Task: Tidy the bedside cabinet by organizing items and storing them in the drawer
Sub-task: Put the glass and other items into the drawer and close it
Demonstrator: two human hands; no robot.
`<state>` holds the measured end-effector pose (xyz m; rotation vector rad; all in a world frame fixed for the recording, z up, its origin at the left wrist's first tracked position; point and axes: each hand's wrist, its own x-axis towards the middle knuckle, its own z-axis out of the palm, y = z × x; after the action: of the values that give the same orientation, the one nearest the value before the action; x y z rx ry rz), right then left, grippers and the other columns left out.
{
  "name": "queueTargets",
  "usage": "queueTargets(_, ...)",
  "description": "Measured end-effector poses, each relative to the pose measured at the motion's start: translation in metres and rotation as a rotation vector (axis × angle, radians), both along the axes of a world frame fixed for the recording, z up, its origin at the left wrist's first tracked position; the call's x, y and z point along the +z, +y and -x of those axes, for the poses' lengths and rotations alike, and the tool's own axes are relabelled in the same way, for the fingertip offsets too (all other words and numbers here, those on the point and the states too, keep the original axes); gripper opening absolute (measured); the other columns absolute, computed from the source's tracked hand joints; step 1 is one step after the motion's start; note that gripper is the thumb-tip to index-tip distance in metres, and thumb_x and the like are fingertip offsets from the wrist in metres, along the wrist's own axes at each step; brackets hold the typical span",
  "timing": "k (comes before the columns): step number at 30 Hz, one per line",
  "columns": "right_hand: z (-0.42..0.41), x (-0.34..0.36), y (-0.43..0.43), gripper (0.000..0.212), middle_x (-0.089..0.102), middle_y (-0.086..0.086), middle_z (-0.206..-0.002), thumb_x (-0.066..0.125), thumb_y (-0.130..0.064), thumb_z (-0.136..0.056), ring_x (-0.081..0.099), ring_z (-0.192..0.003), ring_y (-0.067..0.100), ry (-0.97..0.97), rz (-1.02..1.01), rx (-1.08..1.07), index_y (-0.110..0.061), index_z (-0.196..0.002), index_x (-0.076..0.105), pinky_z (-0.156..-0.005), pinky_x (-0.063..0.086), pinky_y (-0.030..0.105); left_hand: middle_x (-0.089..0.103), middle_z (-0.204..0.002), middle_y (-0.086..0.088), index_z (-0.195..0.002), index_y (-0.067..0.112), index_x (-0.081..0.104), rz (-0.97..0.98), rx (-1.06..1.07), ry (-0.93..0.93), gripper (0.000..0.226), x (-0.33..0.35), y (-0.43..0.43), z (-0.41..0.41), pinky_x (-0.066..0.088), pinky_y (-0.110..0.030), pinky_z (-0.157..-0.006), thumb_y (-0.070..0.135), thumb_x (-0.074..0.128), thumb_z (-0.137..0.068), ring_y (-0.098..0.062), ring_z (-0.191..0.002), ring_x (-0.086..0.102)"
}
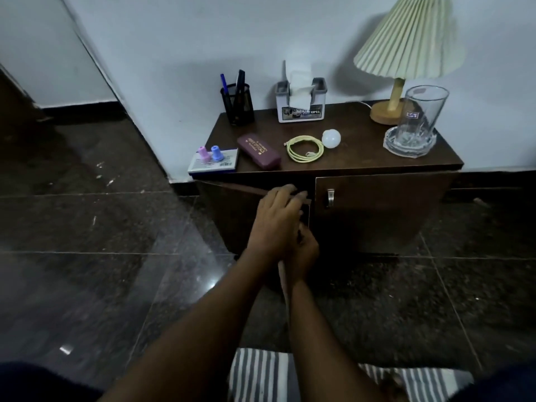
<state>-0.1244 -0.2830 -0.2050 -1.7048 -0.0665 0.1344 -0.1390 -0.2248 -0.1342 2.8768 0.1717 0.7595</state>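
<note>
The dark wood bedside cabinet has two front doors. The left door stands slightly ajar, and the right door with its metal handle is closed. My left hand lies over the top corner of the left door, fingers hooked on its edge. My right hand sits just below it at the door's free edge, with its fingers partly hidden. On top lie a maroon case, a coiled yellow cable, a white bulb and a notepad carrying two small bottles.
At the back stand a black mesh pen holder, a tissue box and a pleated lamp. A tall glass stands in a glass dish at the right. Dark tiled floor surrounds the cabinet; a striped cloth is near me.
</note>
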Motion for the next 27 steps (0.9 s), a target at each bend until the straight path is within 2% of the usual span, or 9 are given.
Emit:
queueTargets(4, 0.031, 0.015, -0.008, 0.02, 0.079, 0.008, -0.104, 0.064, -0.02, -0.101, 0.073, -0.098, 0.025, 0.07, -0.102, -0.188, -0.011, -0.107, 0.081, -0.089, 0.057, 0.042, 0.04, -0.163, -0.005, -0.159, 0.019, 0.035, -0.209, -0.138, 0.481, 0.057, 0.035, 0.024, 0.002, 0.017, -0.044, -0.127, 0.033, 0.049, -0.106, -0.022, -0.153, 0.031)
queueTargets(7, 0.038, 0.024, -0.022, 0.016, 0.076, 0.01, -0.103, 0.071, -0.014, -0.093, 0.072, -0.095, 0.028, -0.011, -0.099, -0.377, -0.011, -0.108, 0.077, -0.086, 0.058, 0.046, 0.05, -0.155, -0.008, -0.154, 0.016, 0.045, -0.111, -0.175, 0.608, 0.056, 0.053, 0.032, 0.005, 0.038, -0.039, -0.115, 0.026, 0.06, -0.101, -0.023, -0.141, 0.048)
queueTargets(9, 0.033, 0.027, -0.032, 0.032, 0.067, 0.012, -0.111, 0.079, -0.009, -0.084, 0.066, -0.098, 0.028, -0.153, -0.129, -0.444, -0.008, -0.114, 0.069, -0.086, 0.057, 0.043, 0.058, -0.147, -0.007, -0.148, 0.017, 0.052, -0.111, -0.191, 0.589, 0.049, 0.06, 0.033, 0.009, 0.047, -0.04, -0.107, 0.022, 0.06, -0.1, -0.024, -0.133, 0.056)
queueTargets(11, 0.022, 0.032, -0.035, 0.049, 0.063, 0.016, -0.123, 0.082, -0.008, -0.081, 0.062, -0.113, 0.031, -0.212, -0.085, -0.252, -0.002, -0.126, 0.063, -0.098, 0.052, 0.044, 0.063, -0.14, -0.006, -0.146, 0.018, 0.055, -0.115, -0.226, 0.583, 0.045, 0.065, 0.034, 0.016, 0.049, -0.039, -0.103, 0.022, 0.058, -0.101, -0.023, -0.127, 0.059)
queueTargets(13, 0.016, 0.039, -0.035, 0.044, 0.068, 0.016, -0.125, 0.076, -0.006, -0.089, 0.064, -0.119, 0.03, -0.11, -0.143, 0.101, -0.002, -0.131, 0.063, -0.104, 0.051, 0.047, 0.065, -0.135, -0.007, -0.145, 0.017, 0.057, -0.154, -0.296, 0.588, 0.045, 0.07, 0.039, 0.028, 0.05, -0.04, -0.099, 0.022, 0.059, -0.1, -0.025, -0.123, 0.061)
queueTargets(18, 0.017, 0.042, -0.038, 0.029, 0.071, 0.028, -0.119, 0.062, -0.006, -0.1, 0.061, -0.102, 0.025, 0.196, -0.335, 0.642, 0.007, -0.124, 0.067, -0.083, 0.048, 0.036, 0.072, -0.126, -0.015, -0.132, 0.003, 0.068, -0.195, -0.491, 0.433, 0.043, 0.066, 0.061, 0.074, 0.056, -0.043, -0.097, 0.023, 0.053, -0.096, -0.034, -0.114, 0.069)
queueTargets(20, 0.018, 0.044, -0.037, 0.033, 0.071, 0.013, -0.129, 0.063, -0.017, -0.101, 0.065, -0.112, 0.015, 0.216, -0.32, 0.73, -0.007, -0.133, 0.067, -0.088, 0.049, 0.031, 0.067, -0.138, -0.015, -0.138, 0.004, 0.064, -0.132, -0.463, 0.437, 0.044, 0.067, 0.068, 0.078, 0.05, -0.043, -0.107, 0.026, 0.051, -0.102, -0.031, -0.129, 0.062)
queueTargets(24, 0.02, 0.048, -0.031, 0.046, 0.075, 0.001, -0.119, 0.067, -0.04, -0.092, 0.067, -0.107, 0.018, 0.266, -0.236, 0.859, -0.022, -0.134, 0.068, -0.087, 0.048, 0.035, 0.024, -0.17, -0.011, -0.161, 0.007, 0.031, -0.269, -0.378, 0.693, 0.066, 0.064, 0.091, 0.075, 0.007, -0.044, -0.13, 0.047, 0.041, -0.108, -0.025, -0.16, 0.013)
queueTargets(27, 0.039, 0.046, -0.014, 0.087, 0.051, -0.031, -0.146, 0.074, -0.051, -0.083, 0.055, -0.123, -0.001, 0.272, -0.109, 1.001, -0.038, -0.159, 0.034, -0.087, 0.049, 0.023, 0.016, -0.172, -0.01, -0.164, 0.011, 0.022, -0.336, -0.434, 0.77, 0.086, 0.068, 0.122, 0.089, 0.007, -0.042, -0.131, 0.065, 0.042, -0.101, -0.023, -0.16, 0.007)
